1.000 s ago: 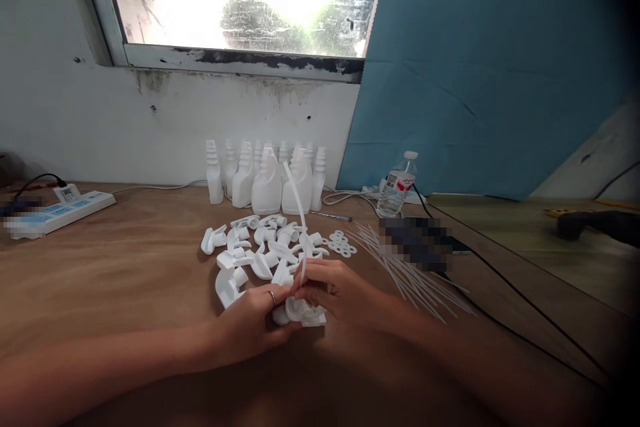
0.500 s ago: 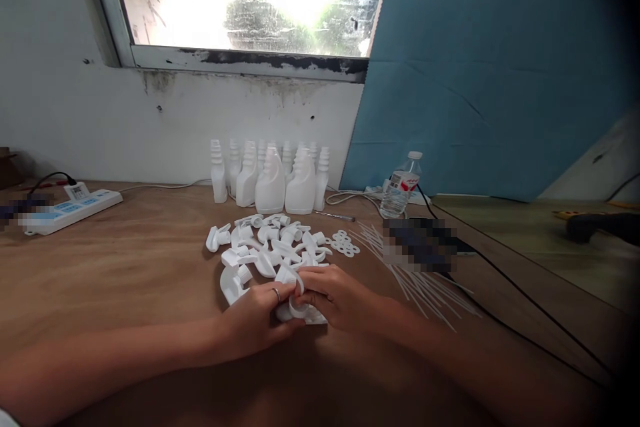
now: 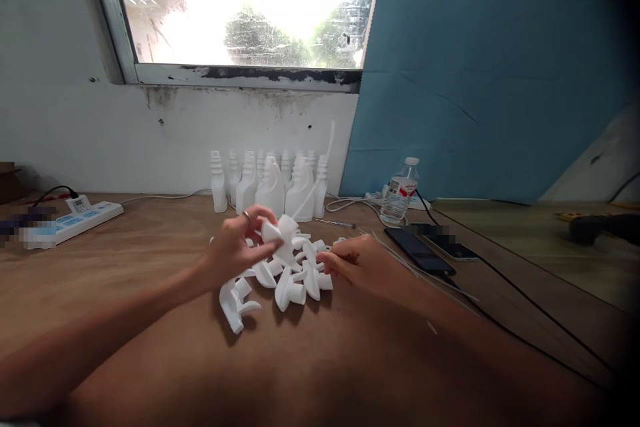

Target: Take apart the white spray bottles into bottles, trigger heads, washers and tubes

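My left hand is closed on a white spray trigger head, raised over the pile. A thin white tube, blurred, rises up and to the right from it in front of the bottles. Lower and to the right, my right hand has thumb and fingers pinched together; anything between them is hidden. It is beside the pile of white trigger heads. One more trigger head lies at the near left of the pile. The flat white rings are mostly hidden behind my right hand.
White spray bottles stand by the wall. A pen-like rod lies before them. To the right are a water bottle, two phones, black cables and thin tubes. A power strip sits at left.
My hands have parted: the left has lifted a trigger head with a tube up and left, the right has moved right and up. Two trigger heads now show where my hands were.
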Tool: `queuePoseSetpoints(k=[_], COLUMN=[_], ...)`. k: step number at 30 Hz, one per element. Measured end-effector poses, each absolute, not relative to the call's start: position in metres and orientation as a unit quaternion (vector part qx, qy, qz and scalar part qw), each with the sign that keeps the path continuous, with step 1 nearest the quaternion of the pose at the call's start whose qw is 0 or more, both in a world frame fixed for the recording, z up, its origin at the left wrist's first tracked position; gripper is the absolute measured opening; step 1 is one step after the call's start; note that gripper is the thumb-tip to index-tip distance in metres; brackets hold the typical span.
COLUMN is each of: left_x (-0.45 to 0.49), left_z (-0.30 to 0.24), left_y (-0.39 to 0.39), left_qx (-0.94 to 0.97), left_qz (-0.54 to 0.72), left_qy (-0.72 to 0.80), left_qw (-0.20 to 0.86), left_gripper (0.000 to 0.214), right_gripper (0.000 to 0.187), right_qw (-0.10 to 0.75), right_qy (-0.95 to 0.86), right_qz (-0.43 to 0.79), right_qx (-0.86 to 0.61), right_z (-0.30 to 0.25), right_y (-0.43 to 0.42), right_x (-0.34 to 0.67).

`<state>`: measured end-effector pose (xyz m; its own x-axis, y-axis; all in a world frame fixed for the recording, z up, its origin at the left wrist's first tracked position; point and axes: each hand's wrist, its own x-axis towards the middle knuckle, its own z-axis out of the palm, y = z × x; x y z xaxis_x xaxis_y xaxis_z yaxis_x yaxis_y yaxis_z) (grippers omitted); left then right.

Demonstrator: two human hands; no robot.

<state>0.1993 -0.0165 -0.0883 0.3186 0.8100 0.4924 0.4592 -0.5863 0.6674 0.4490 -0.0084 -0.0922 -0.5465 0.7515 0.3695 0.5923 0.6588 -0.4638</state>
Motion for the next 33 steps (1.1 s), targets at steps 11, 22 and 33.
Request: queuePoseSetpoints(k=[11, 22, 33], left_x=[0.213, 0.115, 0.072], left_z=[-0.040, -0.024, -0.118], left_y=[-0.009, 0.164, 0.209], left_qx=[0.874, 0.558, 0.518], left_qz=[0.390, 0.619, 0.441], left_qy=[0.263, 0.547, 0.733], left_qw=[-0.126, -0.079, 0.029], left_gripper=[0.047, 0.045, 0.051], right_gripper=[0.046, 0.026, 0.018], right_qw=[0.315, 0.478, 0.577], right_qy=[-0.878, -0.790, -0.714], right_qz=[-0.185, 0.135, 0.218], right_qx=[-0.310, -0.359, -0.330], right_z=[-0.051, -0.003, 0.006], right_y=[0.010, 0.014, 0.030], right_x=[0.429, 0.457, 0.495])
